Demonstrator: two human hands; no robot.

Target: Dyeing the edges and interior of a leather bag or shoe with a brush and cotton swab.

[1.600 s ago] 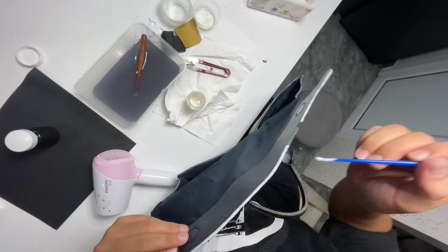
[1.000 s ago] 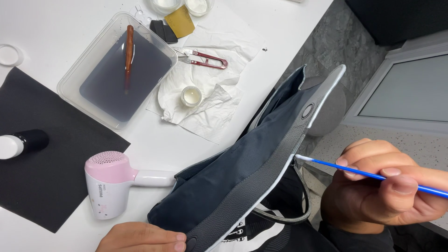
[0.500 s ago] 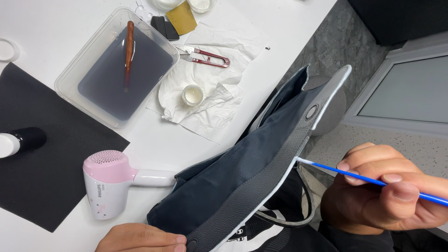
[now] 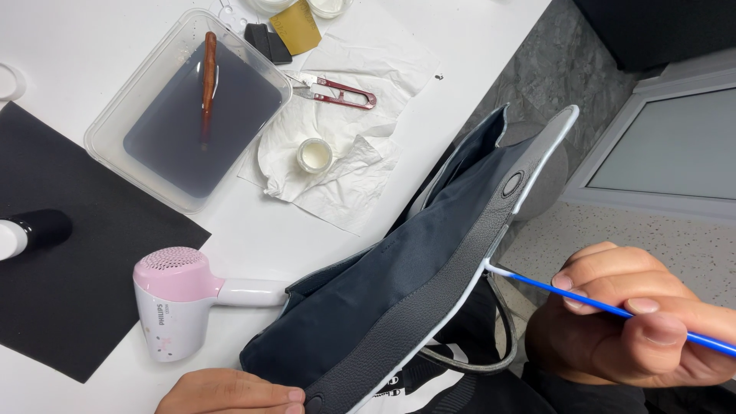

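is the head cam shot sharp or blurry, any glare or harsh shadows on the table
Head view: sharp throughout, swab tip and bag edge crisp, right hand barely soft. Lighting even and diffuse; white table bright but not blown out. Only faint shadows beside the hair dryer and tray. Left hand cropped by the bottom edge.

White worktop [image 4: 460,46] fills left and centre, edge running diagonally. Right of it: grey speckled stone floor [image 4: 567,69], lighter speckled floor [image 4: 690,245] lower right. White-framed frosted panel [image 4: 675,153] at right, dark panel [image 4: 652,27] top right. Even, bright light, soft shadows.
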